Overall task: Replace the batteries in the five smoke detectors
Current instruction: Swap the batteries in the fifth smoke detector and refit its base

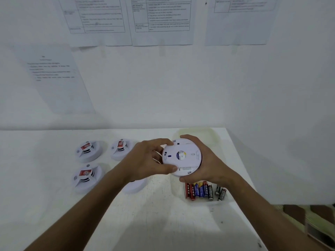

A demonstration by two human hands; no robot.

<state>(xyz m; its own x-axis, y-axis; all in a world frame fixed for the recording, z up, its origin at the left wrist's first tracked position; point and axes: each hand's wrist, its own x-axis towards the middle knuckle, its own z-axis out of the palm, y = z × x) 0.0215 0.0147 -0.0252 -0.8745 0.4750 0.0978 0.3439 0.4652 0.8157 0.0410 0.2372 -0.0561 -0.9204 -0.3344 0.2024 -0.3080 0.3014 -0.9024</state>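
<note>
Both hands gripped one smoke detector (181, 157) back-up, right of centre frame.

The left hand (150, 160) pinched its base plate, the right hand (204, 160) cupped the body, probably to twist it open; batteries (204, 191) waited just below.

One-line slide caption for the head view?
Both hands grip an upturned smoke detector above batteries; three detectors wait left.

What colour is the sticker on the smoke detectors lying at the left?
Red, on each white smoke detector; head view.
</note>
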